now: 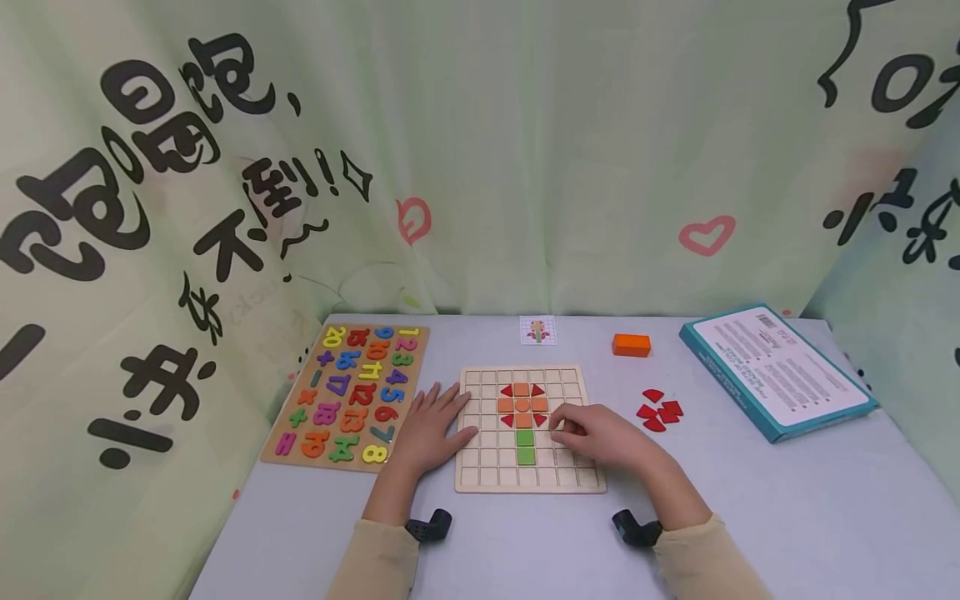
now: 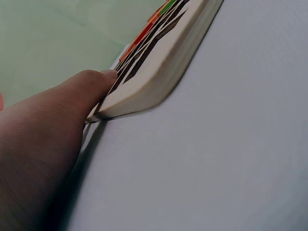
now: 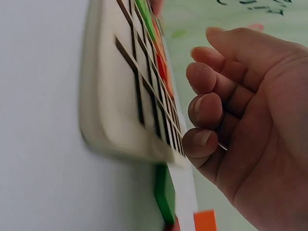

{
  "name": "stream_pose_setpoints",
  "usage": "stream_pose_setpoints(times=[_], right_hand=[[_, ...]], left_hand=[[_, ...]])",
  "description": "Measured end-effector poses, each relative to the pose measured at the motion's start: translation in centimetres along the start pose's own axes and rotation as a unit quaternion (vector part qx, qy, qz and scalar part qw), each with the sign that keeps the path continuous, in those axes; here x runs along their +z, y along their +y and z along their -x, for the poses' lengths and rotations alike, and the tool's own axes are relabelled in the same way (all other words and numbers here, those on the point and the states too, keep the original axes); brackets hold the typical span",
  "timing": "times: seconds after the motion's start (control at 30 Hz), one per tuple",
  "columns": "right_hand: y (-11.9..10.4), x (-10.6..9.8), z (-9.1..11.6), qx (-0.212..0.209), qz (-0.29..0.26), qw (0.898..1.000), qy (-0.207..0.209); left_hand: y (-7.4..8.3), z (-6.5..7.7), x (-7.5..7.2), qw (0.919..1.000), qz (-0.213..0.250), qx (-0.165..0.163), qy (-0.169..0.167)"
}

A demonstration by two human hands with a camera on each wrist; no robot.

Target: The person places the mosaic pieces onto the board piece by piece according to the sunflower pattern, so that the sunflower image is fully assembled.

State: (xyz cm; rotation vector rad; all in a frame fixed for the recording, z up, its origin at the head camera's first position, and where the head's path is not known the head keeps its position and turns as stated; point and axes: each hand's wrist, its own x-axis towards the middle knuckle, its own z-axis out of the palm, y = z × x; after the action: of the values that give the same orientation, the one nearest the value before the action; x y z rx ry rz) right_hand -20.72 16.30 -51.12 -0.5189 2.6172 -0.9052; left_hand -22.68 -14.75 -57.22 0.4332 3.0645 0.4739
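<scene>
A wooden grid board (image 1: pixel 480 475) lies on the table with an orange cross of pieces (image 1: pixel 522 406), red wedge pieces (image 1: pixel 507 421) at the cross's corners and green squares (image 1: pixel 526 456) below it. My left hand (image 1: pixel 432 427) lies with fingers spread at the board's left edge; its thumb (image 2: pixel 98 84) rests on the rim in the left wrist view. Over the board's right part, my right hand (image 1: pixel 600 432) has its fingers loosely curled, and no piece shows between them. In the right wrist view these fingertips (image 3: pixel 201 105) stand close beside the grid.
Loose red pieces (image 1: pixel 660 410) lie right of the board, with an orange block (image 1: pixel 632 345) behind. A pattern card (image 1: pixel 537 331) is at the back. A number puzzle board (image 1: pixel 330 392) lies left, a teal box (image 1: pixel 780 371) right. One green piece (image 3: pixel 164 192) shows near the board's edge.
</scene>
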Motion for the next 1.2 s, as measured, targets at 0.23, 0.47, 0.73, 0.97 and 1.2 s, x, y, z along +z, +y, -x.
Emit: stream_pose_setpoints(times=[0.23,0.47,0.73,0.97,1.2], right_hand=[[2.7,-2.7,1.6,0.042,-0.010,0.999,0.023],[5.1,-4.2,3.4,0.064,-0.022,0.998,0.009],[6.6,-4.2,4.4,0.071,-0.019,0.996,-0.051],[7.2,-3.8,3.9,0.086,0.025,0.996,0.028],[7.0,-3.0,3.4,0.074,0.044,0.996,0.029]], left_hand=[[-0.2,-0.2,0.1,1.0000,-0.004,0.002,0.004],[-0.2,-0.1,-0.1,1.0000,-0.008,-0.001,0.000],[-0.1,0.0,-0.1,1.0000,-0.009,-0.001,-0.003],[-0.1,-0.1,0.0,0.9999,-0.011,0.000,-0.007],[-0.1,0.0,0.0,0.9999,-0.008,0.000,-0.008]])
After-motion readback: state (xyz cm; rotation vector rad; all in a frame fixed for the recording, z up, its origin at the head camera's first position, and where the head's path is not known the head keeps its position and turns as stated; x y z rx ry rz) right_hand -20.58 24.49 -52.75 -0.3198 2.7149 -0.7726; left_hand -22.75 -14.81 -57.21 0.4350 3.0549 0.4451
